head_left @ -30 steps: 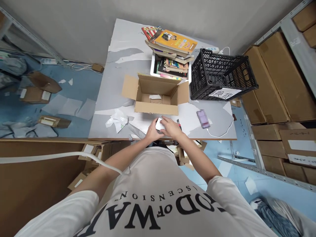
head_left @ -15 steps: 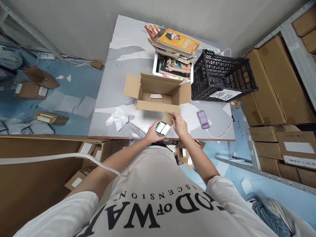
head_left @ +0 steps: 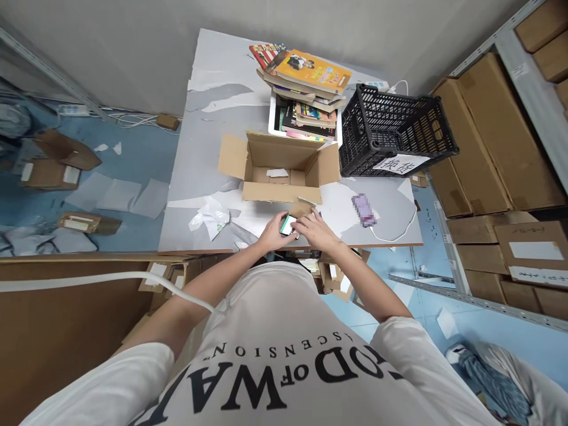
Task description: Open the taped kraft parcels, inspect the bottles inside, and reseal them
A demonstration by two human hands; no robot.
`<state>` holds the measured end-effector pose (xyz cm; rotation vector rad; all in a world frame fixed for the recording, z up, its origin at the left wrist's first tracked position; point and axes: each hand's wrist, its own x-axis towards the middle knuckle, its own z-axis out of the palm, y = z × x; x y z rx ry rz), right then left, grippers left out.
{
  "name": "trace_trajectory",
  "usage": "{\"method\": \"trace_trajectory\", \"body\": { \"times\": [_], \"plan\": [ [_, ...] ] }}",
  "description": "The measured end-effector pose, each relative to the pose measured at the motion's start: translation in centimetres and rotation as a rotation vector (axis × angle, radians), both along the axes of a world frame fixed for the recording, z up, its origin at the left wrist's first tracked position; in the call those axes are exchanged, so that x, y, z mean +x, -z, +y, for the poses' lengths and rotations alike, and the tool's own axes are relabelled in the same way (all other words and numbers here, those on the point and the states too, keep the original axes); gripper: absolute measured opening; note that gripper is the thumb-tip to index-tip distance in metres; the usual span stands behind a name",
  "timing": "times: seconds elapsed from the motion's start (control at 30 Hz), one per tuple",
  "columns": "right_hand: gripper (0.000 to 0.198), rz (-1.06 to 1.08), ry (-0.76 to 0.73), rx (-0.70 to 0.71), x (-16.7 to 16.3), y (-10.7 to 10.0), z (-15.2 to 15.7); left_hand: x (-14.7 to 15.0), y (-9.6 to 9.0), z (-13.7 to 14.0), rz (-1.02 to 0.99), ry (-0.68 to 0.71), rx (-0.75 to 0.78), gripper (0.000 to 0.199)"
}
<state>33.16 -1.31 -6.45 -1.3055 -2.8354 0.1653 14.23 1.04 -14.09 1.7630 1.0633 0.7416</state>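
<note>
Once the right hand (head_left: 314,229), its grip unclear, had been brought across the small box (head_left: 299,210) clasped in the left hand (head_left: 275,232) over the tabletop (head_left: 202,139), the contents (head_left: 288,224) were apparently touched.

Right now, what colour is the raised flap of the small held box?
The flap is brown; it shows best in the head view.

1. On the counter (head_left: 208,148), the carton (head_left: 281,192) stands before the bin (head_left: 272,118); books (head_left: 310,70) lie in and above the bin.
2. The crate (head_left: 357,142) stands right of the bin.
3. Before the carton, the small box (head_left: 302,206) lies between left fingers (head_left: 279,235) and right fingers (head_left: 306,223).
4. Left of them lies the wrapper (head_left: 210,218); right, the phone (head_left: 364,210).
5. Shelved boxes (head_left: 501,136) stand right of the counter.
</note>
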Motion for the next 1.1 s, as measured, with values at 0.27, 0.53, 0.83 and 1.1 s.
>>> {"method": "trace_trajectory", "body": {
  "times": [0.27,0.53,0.83,1.1],
  "plan": [
    [0.026,0.031,-0.104,0.051,1.5,0.7,0.0,-1.0,-0.9,1.2,-0.018,0.080,-0.024,0.077],
    [0.027,-0.112,0.353,-0.172,-2.7,-1.5,-0.7,-0.3,-0.2,0.4,-0.101,-0.086,-0.256,0.051],
    [0.024,-0.216,0.703,-0.146,-7.3,-1.5,-0.3,-1.0,0.8,-0.1,-0.092,0.229,-0.079,0.097],
    [0.028,-0.138,0.607,-0.105,-6.3,-2.6,-0.6,0.1,1.3,0.7,0.039,0.170,-0.046,0.075]
  ]
}}
